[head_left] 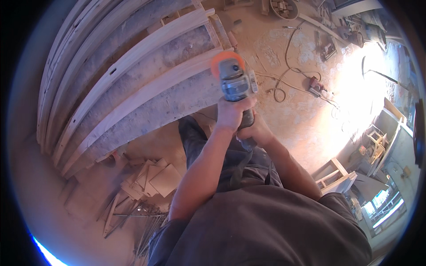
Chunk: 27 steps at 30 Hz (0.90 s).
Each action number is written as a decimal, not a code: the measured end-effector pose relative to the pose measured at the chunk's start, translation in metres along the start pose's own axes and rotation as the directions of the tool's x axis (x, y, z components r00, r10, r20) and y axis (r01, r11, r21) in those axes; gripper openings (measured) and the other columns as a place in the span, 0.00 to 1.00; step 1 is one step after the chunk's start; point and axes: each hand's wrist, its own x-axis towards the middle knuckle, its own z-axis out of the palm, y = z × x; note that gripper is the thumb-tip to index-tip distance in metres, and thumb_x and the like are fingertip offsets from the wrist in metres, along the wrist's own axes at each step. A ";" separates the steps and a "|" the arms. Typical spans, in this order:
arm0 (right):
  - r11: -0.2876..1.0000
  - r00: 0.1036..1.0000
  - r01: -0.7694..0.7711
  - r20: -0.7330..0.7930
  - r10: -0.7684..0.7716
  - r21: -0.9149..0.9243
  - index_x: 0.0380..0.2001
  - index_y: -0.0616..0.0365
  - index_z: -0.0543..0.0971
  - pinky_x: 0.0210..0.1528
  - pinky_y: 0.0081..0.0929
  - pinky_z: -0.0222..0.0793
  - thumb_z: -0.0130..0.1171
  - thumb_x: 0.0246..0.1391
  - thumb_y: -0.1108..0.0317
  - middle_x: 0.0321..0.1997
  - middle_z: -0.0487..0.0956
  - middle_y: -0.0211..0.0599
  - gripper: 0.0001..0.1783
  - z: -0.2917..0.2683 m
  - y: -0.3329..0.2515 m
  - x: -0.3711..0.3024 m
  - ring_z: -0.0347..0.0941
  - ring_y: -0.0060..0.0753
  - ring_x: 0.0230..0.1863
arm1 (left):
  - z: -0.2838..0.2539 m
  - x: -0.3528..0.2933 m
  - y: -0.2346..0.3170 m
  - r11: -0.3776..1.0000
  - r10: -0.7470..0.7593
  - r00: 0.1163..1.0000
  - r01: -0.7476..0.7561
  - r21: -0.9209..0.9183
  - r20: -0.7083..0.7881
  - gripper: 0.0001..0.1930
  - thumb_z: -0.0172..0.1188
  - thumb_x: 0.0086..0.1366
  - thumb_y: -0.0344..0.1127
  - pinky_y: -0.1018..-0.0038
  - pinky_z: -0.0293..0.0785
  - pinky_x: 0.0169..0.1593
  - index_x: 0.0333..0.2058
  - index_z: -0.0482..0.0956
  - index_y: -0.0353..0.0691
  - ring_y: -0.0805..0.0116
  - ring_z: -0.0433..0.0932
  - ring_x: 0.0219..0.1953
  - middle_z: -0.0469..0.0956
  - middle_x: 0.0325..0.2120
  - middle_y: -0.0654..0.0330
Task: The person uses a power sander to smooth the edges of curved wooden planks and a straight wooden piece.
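Note:
An angle grinder (pixel 235 86) with a blurred orange disc (pixel 218 66) is held out in front of me. My left hand (pixel 231 114) is closed around its body just behind the head. Lower down, my right hand (pixel 257 131) grips the rear handle. The disc lies over the right end of a long pale wooden strip (pixel 155 82); whether it touches the wood I cannot tell. That strip rests on a grey, dusty work table (pixel 159 104), beside another curved wooden piece (pixel 128 62) with a small dark slot.
More long wooden pieces (pixel 66 66) lie at the far left. Flat board offcuts (pixel 153 177) and thin rods (pixel 146 221) are on the floor at lower left. A cable (pixel 286 57) runs over the dusty floor to a red tool (pixel 316 85). A bucket of wood blocks (pixel 284 8) stands at the back.

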 end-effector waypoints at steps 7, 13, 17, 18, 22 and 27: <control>0.986 0.992 -0.043 0.109 0.061 -0.164 0.42 0.62 0.80 0.40 0.26 0.75 0.73 0.28 0.71 0.32 0.81 0.30 0.29 0.021 -0.005 0.007 0.77 0.25 0.33 | -0.035 -0.018 0.005 0.991 0.020 0.995 -0.032 -0.128 -0.093 0.09 0.69 0.56 0.30 0.65 0.80 0.33 0.33 0.82 0.31 0.61 0.81 0.24 0.80 0.24 0.54; 0.999 1.000 0.031 0.001 -0.031 -0.012 0.43 0.62 0.80 0.42 0.28 0.77 0.73 0.29 0.72 0.33 0.82 0.32 0.30 -0.010 -0.005 0.006 0.79 0.25 0.35 | 0.008 0.005 -0.002 0.998 0.030 0.998 -0.033 -0.055 -0.061 0.09 0.72 0.53 0.30 0.69 0.78 0.32 0.32 0.83 0.35 0.68 0.80 0.24 0.81 0.25 0.59; 0.998 0.999 0.044 0.001 -0.044 0.039 0.41 0.62 0.79 0.38 0.27 0.77 0.72 0.29 0.73 0.33 0.83 0.35 0.28 -0.019 -0.010 0.018 0.81 0.27 0.33 | 0.012 0.021 0.011 1.000 0.018 0.999 -0.018 0.000 -0.028 0.11 0.74 0.52 0.31 0.70 0.77 0.32 0.33 0.83 0.36 0.71 0.80 0.24 0.82 0.26 0.62; 1.000 0.999 0.025 0.030 -0.025 -0.008 0.42 0.62 0.79 0.38 0.27 0.77 0.72 0.29 0.73 0.34 0.84 0.35 0.29 -0.013 -0.017 0.021 0.81 0.27 0.33 | 0.009 0.026 0.012 1.000 0.028 0.999 -0.028 0.008 -0.040 0.11 0.74 0.52 0.31 0.69 0.77 0.32 0.33 0.83 0.37 0.71 0.80 0.24 0.81 0.26 0.61; 0.980 0.990 -0.045 0.122 0.069 -0.193 0.47 0.63 0.80 0.40 0.27 0.76 0.73 0.29 0.70 0.34 0.83 0.33 0.33 0.005 -0.030 0.035 0.80 0.25 0.34 | -0.022 0.015 0.026 0.981 0.017 0.996 -0.032 -0.191 -0.084 0.10 0.73 0.53 0.32 0.68 0.78 0.31 0.32 0.82 0.37 0.68 0.79 0.23 0.80 0.24 0.60; 0.999 0.998 0.036 0.055 -0.034 -0.033 0.42 0.65 0.80 0.38 0.28 0.76 0.72 0.29 0.71 0.32 0.82 0.33 0.29 0.000 -0.041 0.029 0.79 0.26 0.33 | 0.000 0.021 0.037 0.999 0.038 0.998 -0.039 -0.025 -0.047 0.09 0.70 0.53 0.32 0.66 0.79 0.34 0.29 0.81 0.34 0.63 0.81 0.26 0.80 0.25 0.56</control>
